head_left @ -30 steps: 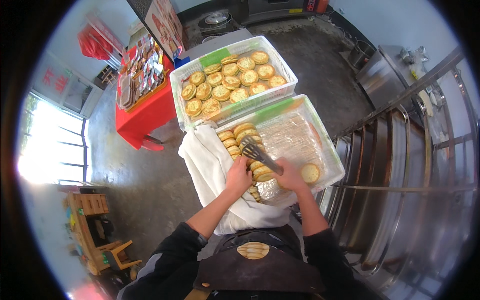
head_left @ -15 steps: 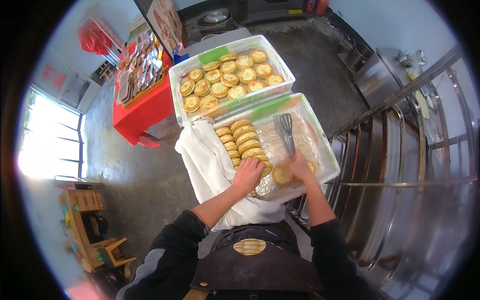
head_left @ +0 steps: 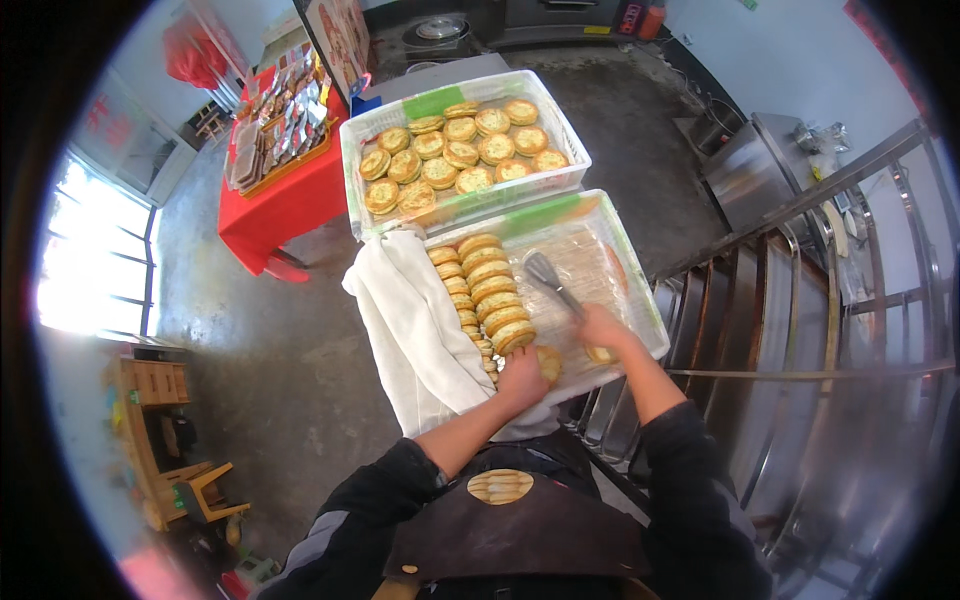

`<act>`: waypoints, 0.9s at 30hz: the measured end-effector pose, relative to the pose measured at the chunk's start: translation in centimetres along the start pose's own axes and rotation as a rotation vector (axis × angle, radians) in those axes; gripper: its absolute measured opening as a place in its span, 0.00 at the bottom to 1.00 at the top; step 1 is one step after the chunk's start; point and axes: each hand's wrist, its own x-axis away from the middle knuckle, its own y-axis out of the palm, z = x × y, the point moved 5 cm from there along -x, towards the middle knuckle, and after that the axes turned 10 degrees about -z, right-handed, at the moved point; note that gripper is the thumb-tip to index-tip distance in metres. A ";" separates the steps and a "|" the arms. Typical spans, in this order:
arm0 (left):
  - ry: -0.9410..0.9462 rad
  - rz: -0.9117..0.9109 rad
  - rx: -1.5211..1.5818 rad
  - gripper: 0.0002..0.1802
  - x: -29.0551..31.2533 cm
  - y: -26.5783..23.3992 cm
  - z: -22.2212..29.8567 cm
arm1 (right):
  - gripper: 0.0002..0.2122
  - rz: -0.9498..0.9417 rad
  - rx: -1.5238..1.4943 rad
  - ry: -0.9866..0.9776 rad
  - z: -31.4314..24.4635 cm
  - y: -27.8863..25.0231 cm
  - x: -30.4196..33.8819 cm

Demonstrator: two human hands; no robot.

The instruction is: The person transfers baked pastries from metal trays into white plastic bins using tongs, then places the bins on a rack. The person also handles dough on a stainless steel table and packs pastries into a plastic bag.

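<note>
In the near white crate (head_left: 650,325), lined with clear plastic, golden round flatbreads (head_left: 490,287) stand on edge in packed rows along the left. My left hand (head_left: 522,380) is at the near end of these rows, its fingers closed round the edge of a single round flatbread (head_left: 549,366). My right hand (head_left: 602,330) grips dark grey tongs (head_left: 556,280) by the handle; their slotted end points away to the left over the plastic liner. Below the right hand, another flatbread (head_left: 600,355) lies partly hidden. A white cloth (head_left: 415,335) drapes over the crate's left side.
Beyond stands a second white crate (head_left: 465,212) with many flatbreads lying flat. A red-covered table (head_left: 270,205) with packaged goods is at the far left. Metal racks (head_left: 740,330) rise close on the right. A wooden chair (head_left: 210,492) stands at the lower left.
My left hand has moved down and right from the row to a flatbread near the crate's front edge. The tongs have swung left, and their ends look closer together.
</note>
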 end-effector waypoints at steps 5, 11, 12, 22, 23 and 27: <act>-0.046 0.063 -0.128 0.28 -1.6 1.6 -1.2 | 0.22 -0.075 0.165 0.176 4.7 -2.2 0.9; -0.048 0.120 0.099 0.22 0.3 -0.1 -0.8 | 0.26 -0.211 0.016 0.115 5.0 -2.7 1.8; -0.021 0.119 0.125 0.21 0.7 -0.7 -0.6 | 0.25 -0.201 -0.031 0.099 4.5 -3.0 1.9; 0.174 0.335 -0.070 0.21 1.4 -5.7 -0.2 | 0.14 -0.076 -0.487 -0.077 -3.1 1.9 5.2; 0.194 0.332 -0.065 0.20 1.6 -5.9 -0.1 | 0.13 -0.039 -0.525 -0.070 -3.8 3.4 5.4; 0.189 0.195 -0.071 0.19 2.2 -7.0 -0.4 | 0.14 0.042 -0.647 -0.002 -5.0 7.3 5.5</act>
